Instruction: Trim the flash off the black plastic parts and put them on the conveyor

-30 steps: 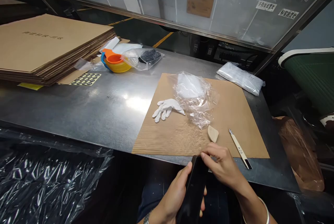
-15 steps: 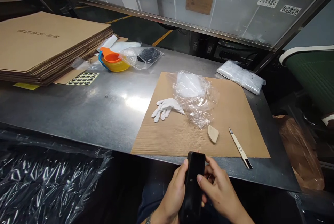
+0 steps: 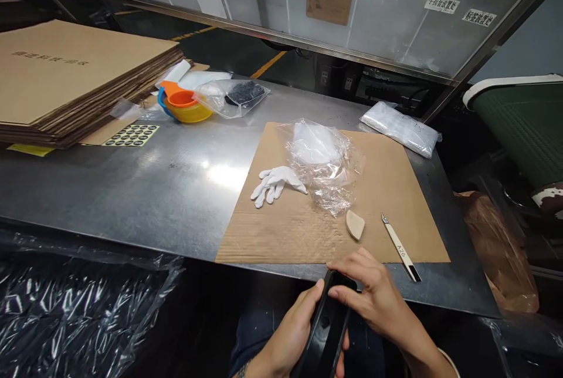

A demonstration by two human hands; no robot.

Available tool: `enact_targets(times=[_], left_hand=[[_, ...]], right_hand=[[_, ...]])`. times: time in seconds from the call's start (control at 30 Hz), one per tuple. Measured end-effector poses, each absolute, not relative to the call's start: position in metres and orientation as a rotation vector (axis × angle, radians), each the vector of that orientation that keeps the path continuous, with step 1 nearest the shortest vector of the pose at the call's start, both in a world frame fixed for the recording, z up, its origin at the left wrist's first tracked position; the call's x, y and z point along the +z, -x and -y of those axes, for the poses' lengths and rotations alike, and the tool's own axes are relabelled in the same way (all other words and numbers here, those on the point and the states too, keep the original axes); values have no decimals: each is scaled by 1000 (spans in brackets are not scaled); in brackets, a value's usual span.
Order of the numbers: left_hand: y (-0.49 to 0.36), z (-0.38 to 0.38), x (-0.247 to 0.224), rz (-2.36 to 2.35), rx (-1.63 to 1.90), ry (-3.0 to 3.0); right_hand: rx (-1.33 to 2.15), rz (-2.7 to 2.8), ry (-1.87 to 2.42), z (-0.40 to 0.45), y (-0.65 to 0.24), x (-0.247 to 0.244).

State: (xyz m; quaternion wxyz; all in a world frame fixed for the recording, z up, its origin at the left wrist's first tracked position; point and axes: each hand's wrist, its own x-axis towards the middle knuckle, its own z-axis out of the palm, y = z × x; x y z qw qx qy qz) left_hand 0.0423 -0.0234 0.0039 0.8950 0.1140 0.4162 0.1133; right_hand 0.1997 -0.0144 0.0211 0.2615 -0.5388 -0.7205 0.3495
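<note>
cradling the long, hollow black plastic piece (image 3: 324,331) in the left hand (image 3: 288,331) beside the grey metal table (image 3: 185,205), now pinching the piece's far end instead of its side with the right hand (image 3: 370,287), seemingly shifting work there.

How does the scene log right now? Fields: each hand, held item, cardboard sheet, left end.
left hand: gripping the black part along its side
right hand: thumb and fingers on its far end
held item: black, elongated; identity unclear
cardboard sheet: white glove, crumpled clear plastic, beige wedge; A26 knife overhangs near edge
left end: cardboard stack, sticker sheet
</note>
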Motion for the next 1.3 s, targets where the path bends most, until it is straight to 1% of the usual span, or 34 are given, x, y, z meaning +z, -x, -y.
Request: enact_targets(times=[0.17,0.3,0.43,0.53,0.63,0.77,0.83,0.9,0.97,1.0,1.03,1.1,1.2,1.3], left_hand=[[-42,28,-2,-842,313,-277],[-43,27,-3,-784,224,-261],[-38,20,-3,-717,166,-130],[-30,10,-5,-609,305,-44],[-25,1,-6,-632,572,110],[-33,-5,0,-620,824,296],[-39,-6,4,-636,867,316],[-43,-5,7,-706,876,281],[-45,-4,10,-786,876,213],[-45,-3,11,-814,873,173],[-45,-2,12,-828,865,134],[-45,1,13,-810,844,87],[-43,6,11,-737,800,52],[-40,8,2,-672,729,12]], right_hand=[[914,1925,1416,11,-201,19],[891,1930,1436,9,-201,16],[962,1900,1452,12,-206,17],[950,1782,1472,18,-215,23],[697,1760,1423,29,-216,27],[36,1963,1156,44,-190,12],[-196,1959,1143,50,-173,0],[-199,1906,1154,54,-168,-10],[-93,1906,1150,51,-180,-15],[-64,1923,1206,47,-193,-17],[-49,1937,1356,40,-210,-20],[-168,1789,1890,24,-246,-28],[-210,1728,2111,2,-288,-47],[-160,1755,2164,-3,-304,-61]])
